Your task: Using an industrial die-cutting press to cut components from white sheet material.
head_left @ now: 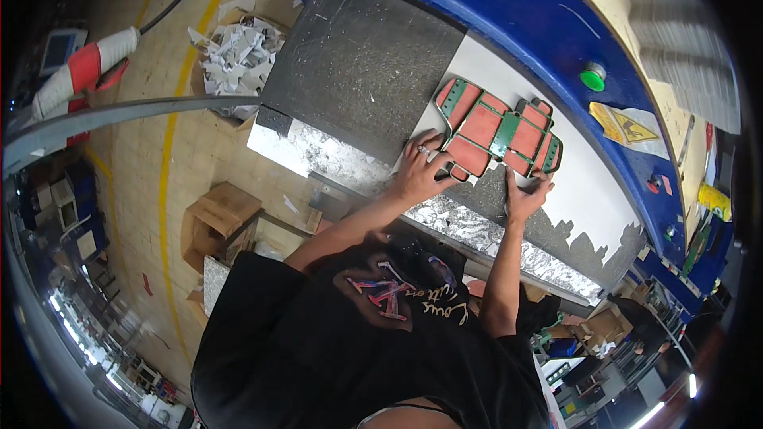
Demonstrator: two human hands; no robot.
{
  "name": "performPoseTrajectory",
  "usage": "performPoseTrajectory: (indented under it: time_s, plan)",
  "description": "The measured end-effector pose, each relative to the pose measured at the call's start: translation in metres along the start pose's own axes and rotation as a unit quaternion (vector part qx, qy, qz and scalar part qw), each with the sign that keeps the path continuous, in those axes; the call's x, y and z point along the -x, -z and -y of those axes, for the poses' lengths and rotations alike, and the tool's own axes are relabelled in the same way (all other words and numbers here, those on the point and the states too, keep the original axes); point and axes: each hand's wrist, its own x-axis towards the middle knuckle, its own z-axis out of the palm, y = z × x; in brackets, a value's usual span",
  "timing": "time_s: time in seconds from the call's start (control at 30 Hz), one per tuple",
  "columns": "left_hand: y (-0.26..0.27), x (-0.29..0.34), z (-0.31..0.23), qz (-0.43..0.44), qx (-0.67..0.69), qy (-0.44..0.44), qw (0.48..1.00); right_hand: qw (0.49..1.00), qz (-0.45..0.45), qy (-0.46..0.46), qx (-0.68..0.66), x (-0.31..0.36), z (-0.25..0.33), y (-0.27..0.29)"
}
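Note:
A cutting die [502,133] with a green metal frame and salmon-red foam pads lies flat on a white sheet [596,183]. My left hand [419,171] grips the die's near left edge, its fingers bent over the rim and a ring on one of them. At the near right edge, my right hand [527,197] holds the die between thumb and fingers. Jagged cut-out gaps run along the sheet's near edge, and the dark cutting board [362,63] shows through them. What lies under the die is hidden.
A blue press beam [524,32] with a green button [593,76] curves along the far side. Left of the board stands a box of white scraps [242,56]. Nearer are a cardboard box [218,218] and a metal bar [135,115]. Silvery scuffed material [477,226] lines the board's near edge.

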Motion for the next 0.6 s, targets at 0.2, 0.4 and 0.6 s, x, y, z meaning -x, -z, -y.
performPoseTrajectory:
  time_s: [0.2,0.4,0.6]
  plan:
    - [-0.003,0.004,0.006,-0.004,0.001,0.002,1.000,1.000,-0.004,0.002,0.006,0.002,-0.001,-0.006]
    - [0.000,0.002,0.003,0.001,-0.001,0.000,1.000,1.000,0.005,-0.005,0.011,0.003,-0.006,-0.006]
    - [0.002,0.004,0.004,0.006,0.008,-0.008,1.000,1.000,0.005,-0.003,0.004,0.007,-0.013,-0.006]
